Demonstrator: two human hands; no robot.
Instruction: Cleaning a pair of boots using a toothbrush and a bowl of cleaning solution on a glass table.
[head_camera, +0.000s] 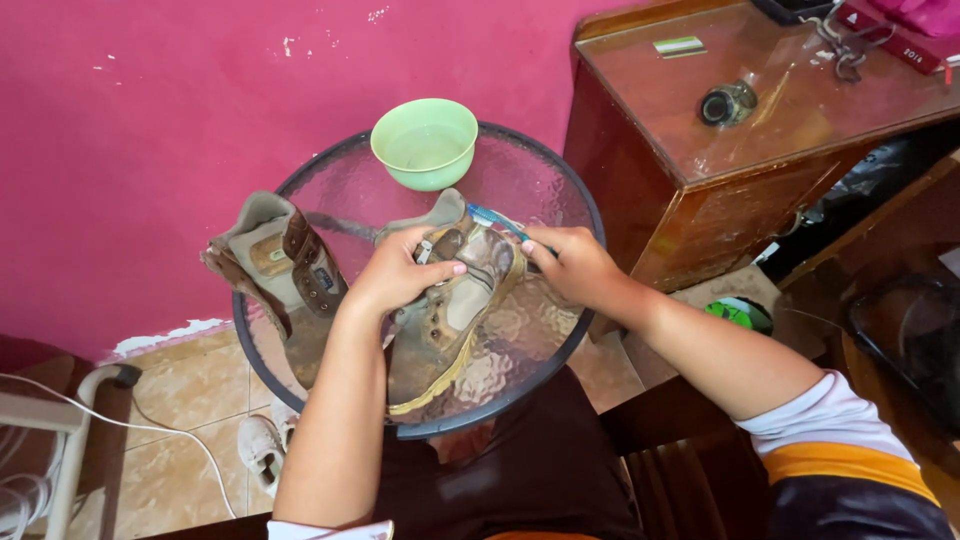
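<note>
A worn brown boot (445, 320) lies on a round glass table (540, 180), toe toward me. My left hand (395, 272) grips its ankle and tongue area. My right hand (570, 262) holds a blue toothbrush (492, 217) with its head against the boot's upper collar. A second matching boot (280, 265) rests on the table's left side, untouched. A light green bowl (425, 142) holding some liquid stands at the table's far edge, beyond both hands.
A pink wall rises behind the table. A glossy wooden cabinet (720, 150) with small items on top stands to the right. On the tiled floor lie a white shoe (258, 445) and a white cable (150, 430). A dark chair (915, 330) sits far right.
</note>
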